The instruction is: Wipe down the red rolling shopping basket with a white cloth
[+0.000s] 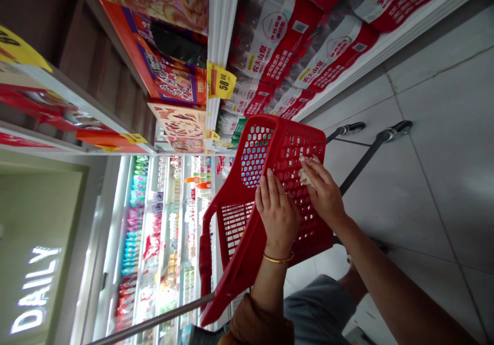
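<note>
My left hand [276, 211], with a gold bracelet at the wrist, lies over the upper rim of a red plastic shopping cart [266, 255]. Its fingers are stretched out and nothing shows in them. My right hand [324, 193] is at the cart's perforated side, with its fingers closed over a crumpled whitish cloth or tissue [304, 177] that is pressed to the holes. Part of the cloth is hidden under the fingers. The scene appears turned sideways, with the floor at the right.
Shrink-wrapped water bottles [281, 31] with red labels sit on a low shelf beside the cart. Snack boxes [170, 72] stand above them, near a yellow price tag [221, 81]. Lit shelves of packaged goods [170, 221] lie beyond. The cart's wheeled legs [363, 160] rest on the tiled floor [436, 129].
</note>
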A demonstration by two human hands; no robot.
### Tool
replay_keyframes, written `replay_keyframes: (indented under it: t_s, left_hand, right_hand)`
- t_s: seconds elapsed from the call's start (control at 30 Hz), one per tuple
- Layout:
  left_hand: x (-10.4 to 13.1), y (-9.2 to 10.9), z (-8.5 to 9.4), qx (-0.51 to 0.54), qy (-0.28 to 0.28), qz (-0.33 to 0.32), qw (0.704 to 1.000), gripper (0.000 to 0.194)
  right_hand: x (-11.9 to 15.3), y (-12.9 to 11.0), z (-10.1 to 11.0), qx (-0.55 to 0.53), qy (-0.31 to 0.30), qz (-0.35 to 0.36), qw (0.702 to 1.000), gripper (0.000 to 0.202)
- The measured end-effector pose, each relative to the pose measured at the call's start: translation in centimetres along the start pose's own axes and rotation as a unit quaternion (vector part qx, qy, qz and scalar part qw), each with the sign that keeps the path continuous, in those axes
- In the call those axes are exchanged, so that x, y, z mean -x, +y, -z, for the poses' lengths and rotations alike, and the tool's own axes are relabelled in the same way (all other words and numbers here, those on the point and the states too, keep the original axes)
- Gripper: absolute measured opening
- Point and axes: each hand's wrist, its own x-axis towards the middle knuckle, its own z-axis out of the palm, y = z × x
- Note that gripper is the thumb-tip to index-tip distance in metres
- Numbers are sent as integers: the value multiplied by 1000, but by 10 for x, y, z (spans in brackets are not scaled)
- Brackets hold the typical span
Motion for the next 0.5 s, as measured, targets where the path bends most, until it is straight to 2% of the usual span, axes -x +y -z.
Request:
replay_keyframes:
  t_s: [0.3,0.5]
  left_hand:
    - [-14,-10,7,54,26,35,998,61]
    - [-14,-11,3,70,28,44,996,58]
  right_hand:
    - [-42,-53,-20,-111,-37,90,989,54]
    - [-50,-53,-28,-114,-62,90,987,52]
